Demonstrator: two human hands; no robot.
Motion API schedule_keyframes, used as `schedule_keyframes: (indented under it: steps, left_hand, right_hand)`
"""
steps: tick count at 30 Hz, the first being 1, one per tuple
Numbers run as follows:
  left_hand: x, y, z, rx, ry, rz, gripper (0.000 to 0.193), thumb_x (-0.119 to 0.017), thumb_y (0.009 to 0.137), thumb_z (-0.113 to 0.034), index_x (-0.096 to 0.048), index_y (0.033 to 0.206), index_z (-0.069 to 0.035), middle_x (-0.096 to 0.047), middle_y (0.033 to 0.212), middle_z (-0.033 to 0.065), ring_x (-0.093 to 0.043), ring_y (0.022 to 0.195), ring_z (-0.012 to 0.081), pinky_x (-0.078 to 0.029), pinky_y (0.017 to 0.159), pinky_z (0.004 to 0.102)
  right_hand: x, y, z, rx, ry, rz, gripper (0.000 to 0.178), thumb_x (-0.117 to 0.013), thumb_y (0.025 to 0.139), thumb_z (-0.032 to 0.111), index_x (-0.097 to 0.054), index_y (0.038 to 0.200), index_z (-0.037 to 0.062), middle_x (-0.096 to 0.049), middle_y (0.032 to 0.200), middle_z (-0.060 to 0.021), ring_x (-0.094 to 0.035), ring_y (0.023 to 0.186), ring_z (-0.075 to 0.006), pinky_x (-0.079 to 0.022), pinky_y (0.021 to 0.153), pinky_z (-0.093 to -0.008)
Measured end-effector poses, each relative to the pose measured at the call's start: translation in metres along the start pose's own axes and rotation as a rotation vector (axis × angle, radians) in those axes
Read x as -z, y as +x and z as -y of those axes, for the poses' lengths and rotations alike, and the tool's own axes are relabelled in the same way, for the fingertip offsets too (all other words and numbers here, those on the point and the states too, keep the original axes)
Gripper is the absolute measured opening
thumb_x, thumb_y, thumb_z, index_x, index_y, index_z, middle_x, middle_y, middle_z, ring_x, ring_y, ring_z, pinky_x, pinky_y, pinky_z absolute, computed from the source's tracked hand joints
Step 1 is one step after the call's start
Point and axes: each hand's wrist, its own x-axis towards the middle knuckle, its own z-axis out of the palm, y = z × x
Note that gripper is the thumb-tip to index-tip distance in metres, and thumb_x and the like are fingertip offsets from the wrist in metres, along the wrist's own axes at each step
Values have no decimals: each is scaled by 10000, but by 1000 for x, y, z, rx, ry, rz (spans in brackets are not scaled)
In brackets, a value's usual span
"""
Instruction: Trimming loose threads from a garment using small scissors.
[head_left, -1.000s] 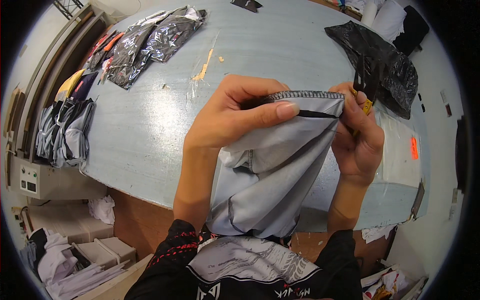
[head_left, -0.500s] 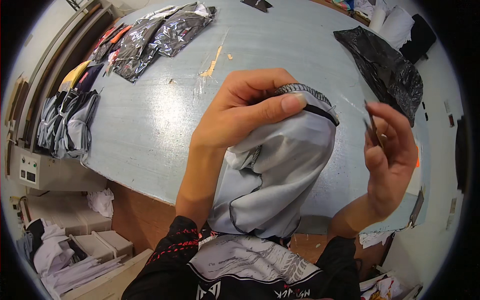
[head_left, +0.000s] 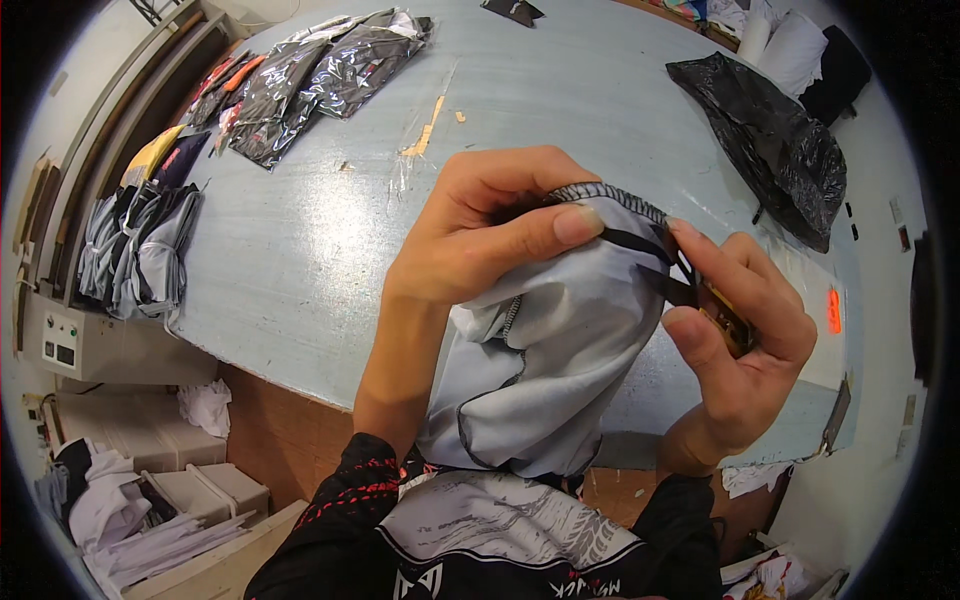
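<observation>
A light grey garment [head_left: 570, 330] with black overlocked seams hangs from my left hand [head_left: 500, 220]. The left thumb pinches it against the fingers near an edge with dark zigzag stitching and a black tape strip. My right hand [head_left: 745, 340] grips small thread snips [head_left: 715, 310], with dark blades and a yellowish body. The snips' blades are apart, at the right end of the stitched edge; whether they touch cloth or thread I cannot tell. The garment's lower part hangs down in front of my body.
Below the hands is a large blue-grey table [head_left: 300, 270]. Plastic-bagged dark garments [head_left: 330, 80] lie at its far left, near tied grey bundles [head_left: 140, 250]. A black plastic bag [head_left: 770, 150] lies at the right. A control box [head_left: 110, 335] stands left of the table.
My right hand has moved left with the snips, bringing their blades to the garment's edge. The left hand keeps its pinch, almost unmoved.
</observation>
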Motion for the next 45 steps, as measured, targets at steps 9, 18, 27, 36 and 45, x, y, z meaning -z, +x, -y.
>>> schedule_keyframes:
  steps: [9,18,27,36,45]
  left_hand:
    - [-2,-2,0,-4,-97,-18,151,-682,867,-113,-664,943,16,-610,781,-18,-521,714,30,-399,626,172]
    - [-2,-2,0,6,-104,-26,150,-690,861,-114,-666,936,13,-601,770,-24,-518,701,24,-396,614,170]
    - [3,0,1,-41,-9,18,186,-617,860,-145,-595,877,39,-623,766,174,-556,692,230,-438,710,406]
    - [-2,0,3,-46,-210,-97,125,-584,936,-117,-598,991,-6,-600,873,-9,-535,817,50,-421,753,192]
    - [-10,7,1,41,-315,-241,118,-537,964,-118,-594,1002,-22,-618,905,-18,-549,843,33,-434,763,182]
  right_hand:
    - [-12,0,-3,38,86,-65,405,-739,735,140,-673,1096,-34,-447,700,1,-360,623,-82,-227,551,-221]
    - [-12,1,-6,153,10,-71,370,-751,700,61,-687,1050,-44,-472,675,-5,-364,599,-83,-231,527,-219]
    - [7,8,-18,192,10,-231,341,-749,728,36,-689,1058,-25,-460,667,5,-367,614,-82,-244,556,-214]
    - [15,6,-24,48,53,-70,538,-771,768,244,-599,1211,-9,-665,1079,-121,-638,908,-117,-452,809,-198]
    - [0,10,-32,28,294,-108,530,-866,642,149,-654,1105,6,-462,683,78,-315,557,-3,-187,498,-173]
